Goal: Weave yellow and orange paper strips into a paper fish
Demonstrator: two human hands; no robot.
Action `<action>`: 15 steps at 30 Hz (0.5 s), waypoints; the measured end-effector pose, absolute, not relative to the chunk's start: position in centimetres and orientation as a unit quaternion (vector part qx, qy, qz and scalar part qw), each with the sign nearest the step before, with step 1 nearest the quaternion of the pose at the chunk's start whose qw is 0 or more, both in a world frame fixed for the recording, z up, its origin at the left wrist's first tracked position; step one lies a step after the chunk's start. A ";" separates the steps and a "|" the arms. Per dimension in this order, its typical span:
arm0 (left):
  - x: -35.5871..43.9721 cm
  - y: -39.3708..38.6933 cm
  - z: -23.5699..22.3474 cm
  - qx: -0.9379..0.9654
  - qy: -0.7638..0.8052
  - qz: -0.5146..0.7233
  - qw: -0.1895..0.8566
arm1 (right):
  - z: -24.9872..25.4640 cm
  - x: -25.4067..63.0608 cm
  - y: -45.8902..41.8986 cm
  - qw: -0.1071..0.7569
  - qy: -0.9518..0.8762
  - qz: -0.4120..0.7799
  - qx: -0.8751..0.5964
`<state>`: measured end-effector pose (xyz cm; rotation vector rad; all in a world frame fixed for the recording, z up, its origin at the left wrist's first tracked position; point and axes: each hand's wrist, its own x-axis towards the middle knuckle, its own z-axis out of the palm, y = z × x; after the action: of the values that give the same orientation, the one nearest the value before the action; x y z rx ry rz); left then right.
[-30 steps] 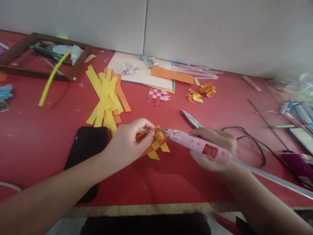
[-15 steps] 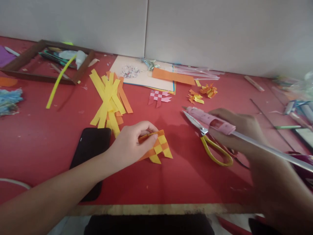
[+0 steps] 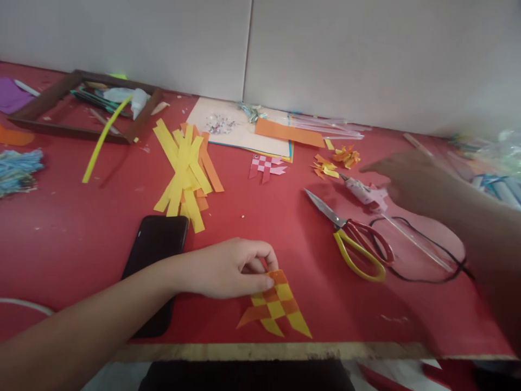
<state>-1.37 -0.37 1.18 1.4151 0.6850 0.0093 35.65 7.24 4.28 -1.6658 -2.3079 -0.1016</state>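
Pinched between the thumb and fingers of my left hand (image 3: pixel 240 269) is a woven paper fish (image 3: pixel 277 308) in orange and yellow checks. It hangs over the table near the front edge, with its pointed strip ends toward me. My right hand (image 3: pixel 407 176) is blurred, its fingers stretched out to the left, apparently holding nothing. Just below it a pink glue gun (image 3: pixel 366 194) lies on its side with a clear glue stick (image 3: pixel 419 244) sticking out behind. Scissors (image 3: pixel 345 233) with one yellow and one red handle lie slightly open between the two hands.
A black phone (image 3: pixel 157 244) lies partly under my left forearm. Yellow and orange paper strips (image 3: pixel 183 168) are piled beyond it. Farther back are a pink woven fish (image 3: pixel 266 166), paper scraps (image 3: pixel 345 156), cream sheets (image 3: pixel 240 136) and a wooden frame (image 3: pixel 40 127). A black cord (image 3: pixel 431 279) loops right.
My right hand has let go of the glue gun, which now lies on the table, and has moved right and back. My left hand has brought the paper fish nearer the front edge.
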 end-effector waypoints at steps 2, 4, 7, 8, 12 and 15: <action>-1.4 -0.4 1.1 0.644 0.302 0.010 0.703 | 4.5 30.6 6.0 0.165 -0.815 -0.038 -0.554; -1.4 -0.4 1.0 0.647 0.299 0.020 0.701 | 3.8 25.5 4.9 0.211 -0.842 0.071 -0.492; -1.5 -0.4 1.0 0.647 0.297 0.025 0.702 | 1.4 19.6 4.4 0.218 -0.866 0.180 -0.413; -1.5 -0.3 1.1 0.645 0.298 0.024 0.704 | 0.5 18.4 4.5 0.203 -0.869 0.202 -0.403; -1.8 -0.1 1.2 0.625 0.309 0.031 0.716 | -1.6 16.3 5.4 0.187 -0.887 0.238 -0.348; -1.9 0.0 1.2 0.623 0.323 0.050 0.711 | -1.7 16.1 5.5 0.176 -0.896 0.225 -0.339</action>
<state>-1.88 0.00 1.25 1.3821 0.7158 0.1115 16.12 5.51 -1.73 -0.9601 -2.5383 0.6360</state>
